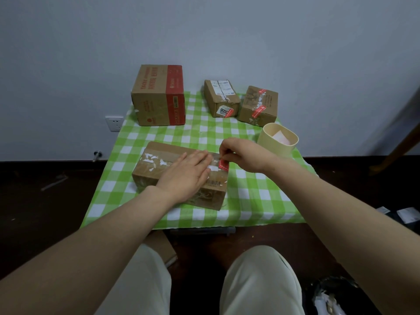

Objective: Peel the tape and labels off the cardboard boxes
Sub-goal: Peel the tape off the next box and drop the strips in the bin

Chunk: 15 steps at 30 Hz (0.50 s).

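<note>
- Now presses the left grip point(186, 176) flat on top of the near box point(154, 164), palm down, fingers straight and close together, curled round nothing.
- Pinches with the right grip point(241, 155): thumb and fingertips clamped together on the clear tape point(215, 156) at the far right end of the box top, just above a red label point(223, 165).
- Near box: at the front middle of the green-and-white checked surface point(204, 214), lying flat and turned slightly askew.
- Shows torn white label scraps on its top and a barcode sticker point(212, 184) by the near right edge, just beside the left fingertips.
- Further back, against the wall: a tall box point(156, 98) with a red band at the left, a smaller box point(219, 100) with white labels in the middle, and a third box point(259, 105) with red stickers at the right, the last two close together.
- To the right, well apart from the near box: a cream container point(271, 144) with pink paper point(281, 136) inside.
- Below the surface edge: two knees in pale trousers point(261, 280) over a dark floor.
</note>
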Each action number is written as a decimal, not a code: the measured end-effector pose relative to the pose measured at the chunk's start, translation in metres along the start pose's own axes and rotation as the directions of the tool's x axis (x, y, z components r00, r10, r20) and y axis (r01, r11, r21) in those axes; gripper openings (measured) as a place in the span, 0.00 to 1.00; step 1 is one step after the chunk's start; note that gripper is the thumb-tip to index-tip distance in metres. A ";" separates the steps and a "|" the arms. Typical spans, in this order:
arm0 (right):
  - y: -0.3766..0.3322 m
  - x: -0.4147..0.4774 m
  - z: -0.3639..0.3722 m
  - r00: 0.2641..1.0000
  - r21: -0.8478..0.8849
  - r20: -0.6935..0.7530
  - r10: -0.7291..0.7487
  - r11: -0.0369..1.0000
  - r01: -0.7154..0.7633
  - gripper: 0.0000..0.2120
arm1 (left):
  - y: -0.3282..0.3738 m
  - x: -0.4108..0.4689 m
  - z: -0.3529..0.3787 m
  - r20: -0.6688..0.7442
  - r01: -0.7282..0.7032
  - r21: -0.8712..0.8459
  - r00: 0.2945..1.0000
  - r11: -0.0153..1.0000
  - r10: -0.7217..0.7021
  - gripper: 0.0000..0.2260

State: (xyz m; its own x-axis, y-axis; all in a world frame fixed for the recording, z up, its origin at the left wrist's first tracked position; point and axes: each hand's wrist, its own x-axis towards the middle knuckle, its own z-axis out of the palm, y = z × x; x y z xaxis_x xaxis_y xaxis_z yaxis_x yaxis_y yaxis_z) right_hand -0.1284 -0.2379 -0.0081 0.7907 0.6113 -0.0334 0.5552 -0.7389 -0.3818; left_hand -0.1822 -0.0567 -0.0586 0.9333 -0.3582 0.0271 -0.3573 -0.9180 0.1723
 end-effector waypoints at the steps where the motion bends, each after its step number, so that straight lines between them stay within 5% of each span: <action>1: 0.000 -0.001 0.000 1.000 0.008 -0.005 0.006 1.000 -0.006 0.05 | 0.000 0.000 0.000 0.001 0.001 0.001 1.000 1.000 -0.001 0.23; 15: 0.005 -0.010 -0.001 0.997 0.041 -0.081 -0.004 0.999 0.007 0.07 | 0.002 -0.001 -0.002 0.018 0.002 -0.003 1.000 1.000 -0.002 0.23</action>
State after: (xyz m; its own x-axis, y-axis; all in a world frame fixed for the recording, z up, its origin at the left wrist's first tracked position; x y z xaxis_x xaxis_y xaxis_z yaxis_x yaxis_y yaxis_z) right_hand -0.1330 -0.2482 -0.0088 0.8071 0.5889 0.0432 0.5497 -0.7225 -0.4193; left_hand -0.1836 -0.0576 -0.0565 0.9333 -0.3590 0.0091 -0.3549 -0.9184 0.1748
